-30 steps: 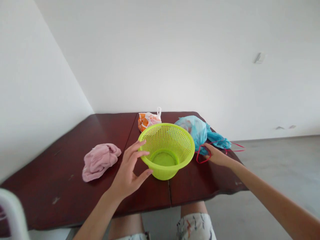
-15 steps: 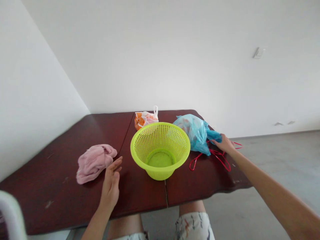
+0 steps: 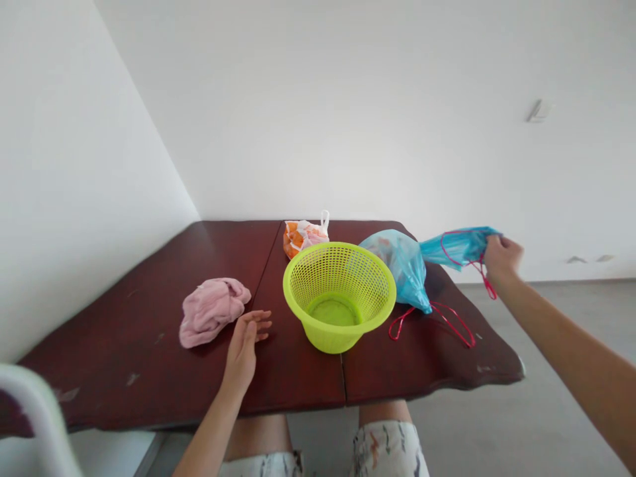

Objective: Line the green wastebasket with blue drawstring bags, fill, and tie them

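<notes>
The right hand (image 3: pixel 503 260) has just lifted a blue bag (image 3: pixel 460 246) off the table (image 3: pixel 149 371), its grip closed on the bag's end, red string (image 3: pixel 481 277) dangling. The open left hand (image 3: pixel 243 351) lies between a pink cloth (image 3: pixel 213 313) and a green colander (image 3: pixel 340 334).

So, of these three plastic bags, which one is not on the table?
The small blue bag, held up in the right hand; the bigger blue bag and the orange-white bag rest on the table.

Right hand (image 3: pixel 503 258) grips blue bag (image 3: pixel 460 245) — left hand (image 3: pixel 243 351) open beside lime colander (image 3: pixel 339 295).
</notes>
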Motion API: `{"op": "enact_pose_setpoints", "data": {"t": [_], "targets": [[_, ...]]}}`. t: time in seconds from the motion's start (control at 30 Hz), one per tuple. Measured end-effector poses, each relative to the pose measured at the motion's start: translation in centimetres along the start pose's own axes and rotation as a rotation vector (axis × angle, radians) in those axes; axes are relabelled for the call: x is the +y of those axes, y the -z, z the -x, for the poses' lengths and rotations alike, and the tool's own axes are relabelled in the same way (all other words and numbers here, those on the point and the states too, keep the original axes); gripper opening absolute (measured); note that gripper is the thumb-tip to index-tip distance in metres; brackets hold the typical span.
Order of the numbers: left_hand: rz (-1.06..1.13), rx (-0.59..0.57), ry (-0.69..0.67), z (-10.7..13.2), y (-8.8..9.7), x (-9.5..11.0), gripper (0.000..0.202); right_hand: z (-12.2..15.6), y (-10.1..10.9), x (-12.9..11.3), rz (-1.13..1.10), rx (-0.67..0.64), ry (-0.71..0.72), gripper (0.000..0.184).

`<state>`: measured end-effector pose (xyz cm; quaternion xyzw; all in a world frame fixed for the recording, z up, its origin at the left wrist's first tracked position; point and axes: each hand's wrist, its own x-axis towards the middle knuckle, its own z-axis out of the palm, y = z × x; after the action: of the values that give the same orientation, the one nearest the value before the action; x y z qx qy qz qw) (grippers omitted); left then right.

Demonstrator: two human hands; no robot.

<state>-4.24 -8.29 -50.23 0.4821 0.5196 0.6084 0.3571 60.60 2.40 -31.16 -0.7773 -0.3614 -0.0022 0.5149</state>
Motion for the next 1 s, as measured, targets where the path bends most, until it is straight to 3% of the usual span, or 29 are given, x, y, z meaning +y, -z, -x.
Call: {"op": "enact_pose_setpoints", "data": {"t": [0.07, 0.13, 0.23, 0.27, 0.37, 0.43, 0.53, 0.63, 0.7, 0.87, 1.0], "targets": [[-0.019, 0.025, -0.035, 0.3, -0.2, 0.8, 0.068, -0.5, 1.7, -4.6, -0.208, 0.053, 0.071, 0.035], [-0.036, 0.074, -0.113, 0.9, -0.4, 2.6, 0.059, 0.3, 3.6, -9.4, -0.374, 0.027, 0.166, 0.028], [-0.057, 0.085, -0.331, 1.8, -0.7, 7.8, 0.045, 4.1, 6.1, -16.2, -0.559, -0.099, 0.425, 0.041], [-0.066, 0.035, -0.432, 2.0, -0.9, 10.2, 0.043, 6.0, 6.8, -18.2, -0.592, -0.169, 0.552, 0.046], [-0.065, -0.19, -0.703, 2.2, -2.0, 17.9, 0.045, 12.9, 8.1, -23.4, -0.633, -0.275, 0.696, 0.051], [-0.079, -0.353, -0.695, 2.1, -3.3, 22.5, 0.034, 17.8, 8.6, -25.8, -0.656, -0.468, 0.798, 0.056], [0.12, -0.516, -0.572, 1.9, -5.7, 27.0, 0.044, 24.0, 9.1, -27.5, -0.647, -0.738, 0.878, 0.065], [0.307, -0.636, -0.45, 1.9, -7.6, 28.7, 0.059, 27.5, 9.1, -27.8, -0.606, -0.978, 0.824, 0.069], [0.305, -0.629, -0.45, 2.0, -8.0, 29.1, 0.053, 28.4, 8.7, -27.6, -0.651, -1.043, 0.748, 0.061], [-0.13, -0.323, -0.832, 2.4, -6.7, 29.6, 0.029, 27.7, 7.7, -26.9, -0.796, -0.973, 0.55, 0.05], [-0.357, -0.033, -1.114, 2.7, -4.9, 29.7, 0.017, 26.4, 6.9, -25.8, -0.775, -1.121, 0.428, 0.049]]}}
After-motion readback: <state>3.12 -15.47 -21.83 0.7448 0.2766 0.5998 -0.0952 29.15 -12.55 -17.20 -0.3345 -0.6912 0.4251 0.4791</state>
